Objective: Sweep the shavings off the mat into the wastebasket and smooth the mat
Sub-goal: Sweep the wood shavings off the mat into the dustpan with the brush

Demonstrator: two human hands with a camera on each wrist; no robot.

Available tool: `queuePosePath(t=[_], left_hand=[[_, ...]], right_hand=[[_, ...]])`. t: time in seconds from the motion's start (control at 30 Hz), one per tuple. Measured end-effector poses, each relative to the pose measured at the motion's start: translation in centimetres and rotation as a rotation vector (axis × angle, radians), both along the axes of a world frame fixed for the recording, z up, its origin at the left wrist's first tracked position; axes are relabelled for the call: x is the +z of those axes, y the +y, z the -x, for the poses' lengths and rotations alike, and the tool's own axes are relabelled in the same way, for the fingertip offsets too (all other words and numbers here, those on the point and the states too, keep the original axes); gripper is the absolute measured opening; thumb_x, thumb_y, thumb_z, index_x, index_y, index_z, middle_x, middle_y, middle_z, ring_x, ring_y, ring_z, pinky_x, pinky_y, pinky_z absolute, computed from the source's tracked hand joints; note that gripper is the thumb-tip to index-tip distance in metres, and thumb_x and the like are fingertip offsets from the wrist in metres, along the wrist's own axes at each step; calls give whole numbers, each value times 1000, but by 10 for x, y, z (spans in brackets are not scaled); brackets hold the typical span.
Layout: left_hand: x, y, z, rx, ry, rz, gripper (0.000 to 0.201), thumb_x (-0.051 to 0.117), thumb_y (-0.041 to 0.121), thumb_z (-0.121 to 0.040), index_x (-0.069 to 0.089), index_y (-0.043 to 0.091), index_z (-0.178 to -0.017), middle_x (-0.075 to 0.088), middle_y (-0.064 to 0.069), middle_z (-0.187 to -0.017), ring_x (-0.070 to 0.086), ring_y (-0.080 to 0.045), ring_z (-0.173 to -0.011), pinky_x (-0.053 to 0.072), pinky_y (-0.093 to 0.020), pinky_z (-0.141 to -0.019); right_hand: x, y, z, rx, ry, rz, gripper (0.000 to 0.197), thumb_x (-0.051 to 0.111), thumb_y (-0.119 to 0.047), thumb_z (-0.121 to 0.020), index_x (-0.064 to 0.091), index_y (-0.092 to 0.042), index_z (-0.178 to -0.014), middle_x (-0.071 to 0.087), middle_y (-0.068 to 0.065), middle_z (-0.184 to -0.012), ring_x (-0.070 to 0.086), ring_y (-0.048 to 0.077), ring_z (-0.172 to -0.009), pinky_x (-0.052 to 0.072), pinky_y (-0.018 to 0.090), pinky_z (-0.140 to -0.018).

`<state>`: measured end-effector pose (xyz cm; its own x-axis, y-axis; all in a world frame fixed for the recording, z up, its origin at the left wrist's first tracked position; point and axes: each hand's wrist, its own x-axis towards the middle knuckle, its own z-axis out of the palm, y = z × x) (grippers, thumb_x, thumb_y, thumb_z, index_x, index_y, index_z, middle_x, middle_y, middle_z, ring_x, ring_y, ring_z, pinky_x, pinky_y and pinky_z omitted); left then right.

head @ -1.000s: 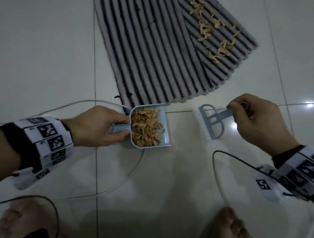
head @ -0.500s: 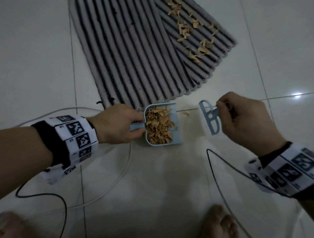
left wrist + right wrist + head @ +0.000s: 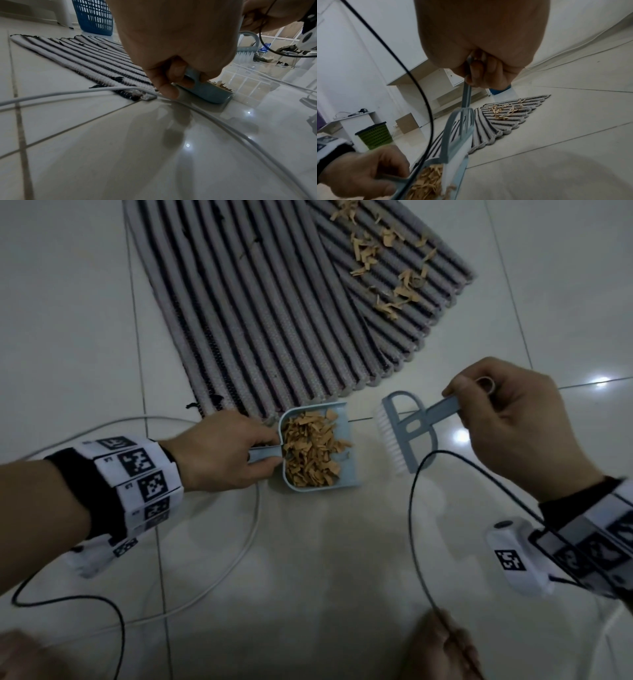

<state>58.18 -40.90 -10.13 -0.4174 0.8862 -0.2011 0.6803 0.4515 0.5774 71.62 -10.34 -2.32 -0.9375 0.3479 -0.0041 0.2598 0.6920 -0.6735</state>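
Gripping the loaded dustpan [image 3: 318, 450] handle, the left hand [image 3: 219, 455] should carry it level (shavings [image 3: 310, 451] heaped high), while the right hand [image 3: 513, 426] beside it clasps the brush [image 3: 407, 433].

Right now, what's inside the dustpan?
The dustpan holds a heap of tan shavings, piled toward the handle end. The pan's floor beneath the heap is covered, so anything under it cannot be seen.

Head view looks straight down – both wrist views sit low, sharing the mat [image 3: 274, 313].
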Motion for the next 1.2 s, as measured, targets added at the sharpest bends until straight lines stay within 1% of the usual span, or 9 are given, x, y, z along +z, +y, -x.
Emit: queuePosePath(t=[0.1,0.23,0.43,0.6,0.67,0.77,0.87,0.97,1.2], left_hand=[[1,-4,0,38,-23,-45,49,42,57,-83,70,21,-96,72,3,-83,65,-16,-71,52,-34,-62],[1,-10,1,60,-4,-60,49,42,57,-82,71,21,-97,73,4,-84,65,-15,-71,53,-33,-63],[1,-12,-1,68,-14,-47,51,41,59,-83,70,22,-101,73,3,-86,65,-16,-71,53,-36,-62],[15,-7,0,129,-28,-95,46,44,55,-84,71,22,-100,72,6,-80,61,-10,-63,49,-28,-56],[23,-2,6,155,8,-116,37,52,48,-86,72,20,-100,71,4,-76,59,-11,-59,49,-28,-53],[39,5,27,219,54,-166,32,56,41,-87,72,16,-97,71,-1,-75,62,-17,-59,52,-34,-53],[51,7,55,286,83,-214,29,59,37,-89,72,12,-98,72,-5,-79,64,-22,-64,53,-38,-58],[58,2,83,356,98,-218,26,62,31,-90,72,9,-99,72,-7,-81,64,-23,-67,53,-37,-61],[69,-17,142,360,125,-180,27,60,35,-90,71,13,-100,66,-1,-75,57,-19,-62,41,-26,-60]], right_hand=[[-7,-7,-2,1,-6,-21,20,55,-17,-100,66,-10,-84,54,8,-54,49,23,-53,33,19,-46],[-15,-35,-2,142,27,-59,13,59,-10,-96,65,-9,-84,49,-12,-55,49,7,-51,32,7,-49],[-17,-67,3,263,60,-29,12,60,-6,-96,63,-5,-85,52,-2,-58,43,14,-54,33,11,-52],[18,-50,15,154,145,-74,15,58,-11,-98,67,-6,-86,53,-8,-60,50,3,-55,33,6,-52],[34,-40,23,116,191,-114,21,55,-17,-100,68,-6,-89,57,-5,-63,52,3,-55,37,11,-53],[50,-29,45,35,247,-125,28,50,-25,-103,66,-7,-89,58,6,-61,54,19,-52,43,34,-50],[57,-23,77,-2,311,-114,30,48,-28,-103,66,-7,-91,54,0,-61,54,17,-54,42,30,-50],[57,-17,115,23,386,-123,31,47,-29,-104,67,-8,-93,53,-4,-65,55,24,-57,43,41,-54],[78,-14,177,-67,322,-105,30,46,-33,-102,66,-13,-95,60,14,-74,50,15,-53,43,37,-52]])
